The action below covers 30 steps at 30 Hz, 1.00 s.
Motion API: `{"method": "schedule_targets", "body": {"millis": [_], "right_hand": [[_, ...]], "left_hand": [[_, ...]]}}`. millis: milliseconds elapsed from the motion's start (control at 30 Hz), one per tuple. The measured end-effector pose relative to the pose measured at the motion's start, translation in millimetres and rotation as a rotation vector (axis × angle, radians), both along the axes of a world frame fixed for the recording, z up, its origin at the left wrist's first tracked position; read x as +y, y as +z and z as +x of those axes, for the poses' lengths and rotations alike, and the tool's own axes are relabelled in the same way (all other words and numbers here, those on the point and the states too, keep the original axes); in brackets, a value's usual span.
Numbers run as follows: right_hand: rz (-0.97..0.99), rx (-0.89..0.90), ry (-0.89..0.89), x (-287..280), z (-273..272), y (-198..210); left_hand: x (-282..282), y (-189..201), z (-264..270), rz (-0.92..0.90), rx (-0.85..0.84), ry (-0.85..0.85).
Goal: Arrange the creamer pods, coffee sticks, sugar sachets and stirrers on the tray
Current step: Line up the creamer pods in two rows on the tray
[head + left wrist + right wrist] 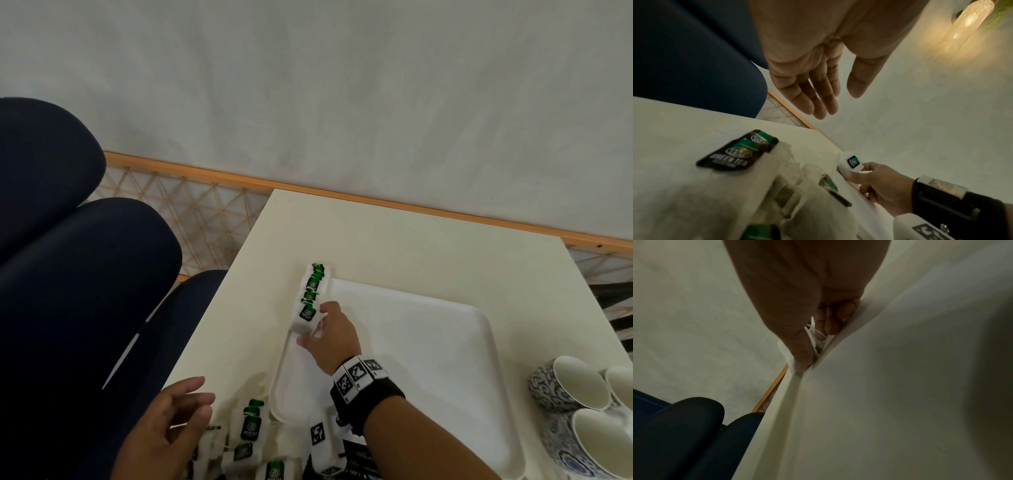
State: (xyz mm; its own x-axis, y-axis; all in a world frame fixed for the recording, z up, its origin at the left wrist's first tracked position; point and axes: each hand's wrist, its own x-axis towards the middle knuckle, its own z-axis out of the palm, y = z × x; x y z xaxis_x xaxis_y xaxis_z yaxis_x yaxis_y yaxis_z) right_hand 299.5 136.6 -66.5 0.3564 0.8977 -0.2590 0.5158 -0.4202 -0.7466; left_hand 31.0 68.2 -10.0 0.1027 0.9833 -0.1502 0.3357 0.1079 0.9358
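Sachets with green labels are what the hands are working with, and the nearest one of the row (306, 317) is pinched by the right hand (331, 337), thumb on one side and curled fingers (831, 324) on the other. A thin white string loops out between those fingers in the right wrist view. This sachet sits at the left rim of the white tray (445, 342), at the near end of a short row of sachets (313, 284) that runs along that rim toward the far corner; whether it lies fully inside the rim I cannot tell.

It looks very light, soft and papery, so I judge it will crumple if squeezed and may slide on the smooth tray. The best hold is probably a gentle pinch on the two side edges of the white pouch, not on the string or the small label, which could pull loose.

The left hand (171, 421) hangs over the near left of the table (394, 240) with fingers relaxed and spread, holding nothing. Just below it lies a loose heap of more sachets (251, 425), off the tray. Blue-patterned cups (565, 387) stand beside the right edge of the tray, and dark blue cushions (68, 274) lie to the left
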Motion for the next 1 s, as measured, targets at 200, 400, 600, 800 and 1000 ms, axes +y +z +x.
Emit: {"method": "schedule_targets", "body": {"millis": [200,400,600,800,1000], "right_hand": [[0.037,-0.001,-0.001,2.2,-0.1,0.6],[0.051,0.032,-0.042,0.7,-0.3,3.6],[0.037,0.023,-0.058,-1.8,0.4,3.7],[0.014,0.003,-0.033,3.7,0.4,6.1],[0.022,-0.009,-0.004,-13.1,2.0,18.3]], "left_hand": [[0.6,2.5,0.3,-0.016,0.006,-0.035],[0.0,6.0,-2.2,-0.015,0.036,-0.041],[-3.6,14.5,0.6,-0.041,0.051,-0.033],[-4.6,12.5,-1.5,-0.049,0.071,-0.052],[-13.9,17.6,-3.2,-0.058,0.197,-0.049]]}}
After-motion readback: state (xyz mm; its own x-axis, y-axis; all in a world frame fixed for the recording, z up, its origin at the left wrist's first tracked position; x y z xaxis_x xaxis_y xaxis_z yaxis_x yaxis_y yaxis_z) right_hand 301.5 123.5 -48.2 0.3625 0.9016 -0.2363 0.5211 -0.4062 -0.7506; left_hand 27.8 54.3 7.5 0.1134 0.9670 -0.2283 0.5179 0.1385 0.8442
